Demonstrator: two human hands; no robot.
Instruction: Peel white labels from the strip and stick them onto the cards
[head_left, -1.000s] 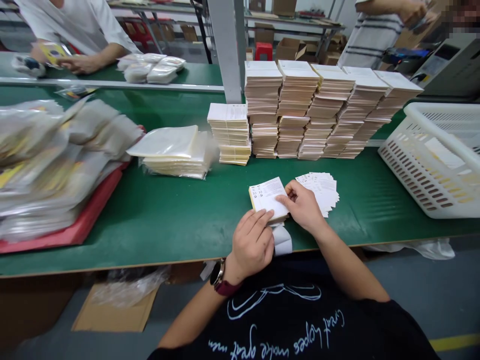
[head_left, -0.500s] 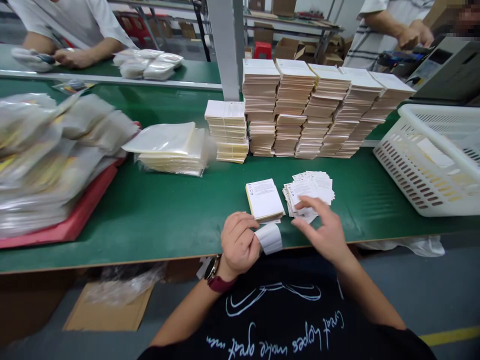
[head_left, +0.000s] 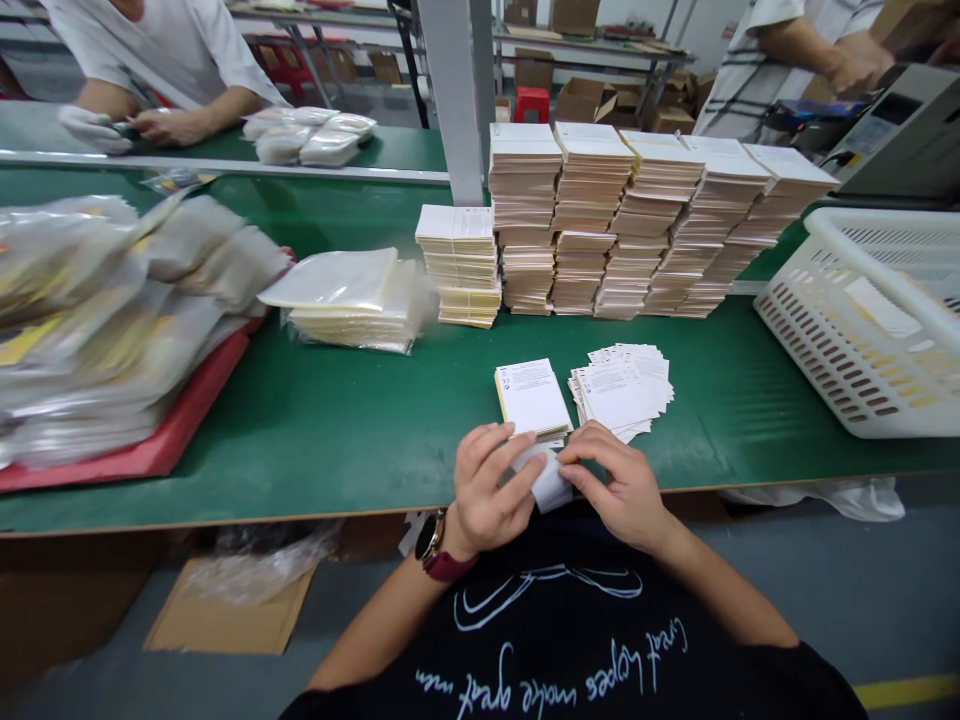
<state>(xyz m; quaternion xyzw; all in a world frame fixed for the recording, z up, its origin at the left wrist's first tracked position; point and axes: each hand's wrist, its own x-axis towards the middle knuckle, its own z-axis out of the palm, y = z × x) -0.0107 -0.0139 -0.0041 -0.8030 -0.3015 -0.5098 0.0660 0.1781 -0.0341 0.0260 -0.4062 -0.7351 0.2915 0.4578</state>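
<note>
At the near edge of the table, a white paper slip (head_left: 551, 485) is held between both hands. My left hand (head_left: 491, 490) has it at its left side, fingers stretched across the paper and the thumb hidden. The fingertips of my right hand (head_left: 619, 490) are pinched at the slip's upper right edge. Just beyond my fingers lies a neat stack of printed white cards (head_left: 534, 395) with yellowish edges. To its right a loose, fanned pile of printed cards (head_left: 622, 388) is spread on the green table (head_left: 360, 420).
Tall card stacks (head_left: 592, 190) stand at the back, beside a shorter banded stack (head_left: 457, 260). Plastic-bagged sheets (head_left: 352, 300) and a red tray (head_left: 202, 410) heaped with bags are on the left. A white basket (head_left: 862, 350) stands right. Two other people work beyond.
My right hand has moved left from above the loose cards and now pinches the slip. My left hand's fingers have uncurled across the slip.
</note>
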